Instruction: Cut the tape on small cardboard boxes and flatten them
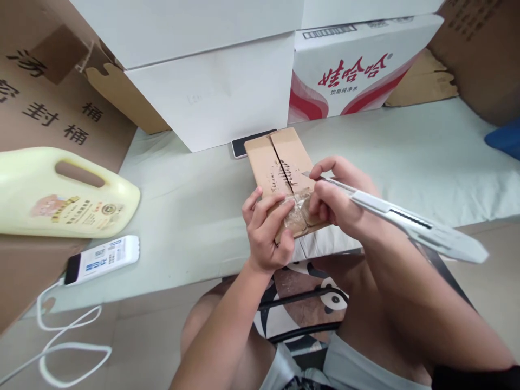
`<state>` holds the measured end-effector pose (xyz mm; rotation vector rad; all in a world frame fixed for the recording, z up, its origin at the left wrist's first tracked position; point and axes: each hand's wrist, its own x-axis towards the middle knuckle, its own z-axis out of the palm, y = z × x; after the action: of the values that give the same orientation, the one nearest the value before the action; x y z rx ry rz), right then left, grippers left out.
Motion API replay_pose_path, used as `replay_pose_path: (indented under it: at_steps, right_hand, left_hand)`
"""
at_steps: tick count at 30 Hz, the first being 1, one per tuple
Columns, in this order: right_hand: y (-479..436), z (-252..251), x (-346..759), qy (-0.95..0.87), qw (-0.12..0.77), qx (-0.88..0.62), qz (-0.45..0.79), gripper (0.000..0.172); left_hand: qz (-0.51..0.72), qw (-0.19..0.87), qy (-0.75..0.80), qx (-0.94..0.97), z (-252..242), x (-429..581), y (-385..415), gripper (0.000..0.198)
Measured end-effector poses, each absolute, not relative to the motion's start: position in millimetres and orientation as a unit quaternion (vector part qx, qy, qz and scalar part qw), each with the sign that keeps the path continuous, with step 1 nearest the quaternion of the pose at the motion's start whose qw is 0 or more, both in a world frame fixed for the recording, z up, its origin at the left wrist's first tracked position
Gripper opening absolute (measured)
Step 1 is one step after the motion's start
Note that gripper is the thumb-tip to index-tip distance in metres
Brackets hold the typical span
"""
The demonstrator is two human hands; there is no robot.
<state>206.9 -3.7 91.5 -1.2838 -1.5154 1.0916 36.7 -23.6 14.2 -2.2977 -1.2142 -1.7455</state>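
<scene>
In front of me a small brown cardboard box rests at the table's near edge, with a dark slit running between its top flaps. Clear packing tape, wrinkled, covers the near part of the seam. My left hand holds the box at its near left side, fingers bent over the tape. In my right hand is a white utility knife, pinched near its front end. Its blade tip lies over the right flap, just right of the slit; whether it touches the cardboard I cannot tell. Dark printed marks show beside the slit.
A phone lies behind the box, against large white cartons. A red-and-white carton stands at the back right. On the left are a pale yellow jug and a white power bank with a cable.
</scene>
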Motion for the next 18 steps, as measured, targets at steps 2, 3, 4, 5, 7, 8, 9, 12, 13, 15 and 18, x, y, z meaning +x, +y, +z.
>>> replay_pose_path:
  at_steps: [2,3,4,5,7,8,9,12,13,15,18]
  right_hand:
    - [-1,93,207,-0.611,0.418,-0.518,0.428,0.012]
    - [0,95,207,-0.619,0.415,-0.521,0.416,0.010]
    - [0,96,207,-0.630,0.410,-0.524,0.401,0.008]
    - [0,98,207,-0.643,0.403,-0.524,0.388,0.008]
    - [-1,101,207,-0.667,0.387,-0.510,0.381,0.010]
    - [-1,102,207,-0.675,0.380,-0.503,0.384,0.012]
    - [-1,103,207,-0.678,0.375,-0.501,0.386,0.015]
    - [-2,102,206,-0.669,0.378,-0.514,0.381,0.012]
    - [-1,101,206,-0.666,0.380,-0.519,0.379,0.010]
    - [-1,99,206,-0.662,0.378,-0.524,0.381,0.011]
    - [0,99,205,-0.664,0.371,-0.534,0.369,0.011]
  left_hand:
    - [-0.562,-0.001,-0.387,-0.731,14,37,-24,0.034]
    - [-0.563,0.001,-0.388,-0.730,14,37,-24,0.034]
    - [-0.562,0.004,-0.389,-0.730,14,37,-24,0.035]
    - [-0.562,0.006,-0.390,-0.730,14,37,-24,0.035]
    - [-0.561,0.009,-0.392,-0.729,14,37,-24,0.035]
    - [-0.561,0.009,-0.392,-0.729,14,37,-24,0.035]
    - [-0.563,0.008,-0.392,-0.728,14,38,-24,0.035]
    - [-0.567,0.005,-0.389,-0.726,14,38,-23,0.034]
    - [-0.567,0.004,-0.388,-0.726,14,38,-23,0.034]
    - [-0.565,0.003,-0.389,-0.728,13,38,-23,0.035]
    - [-0.565,0.002,-0.388,-0.728,13,38,-24,0.035]
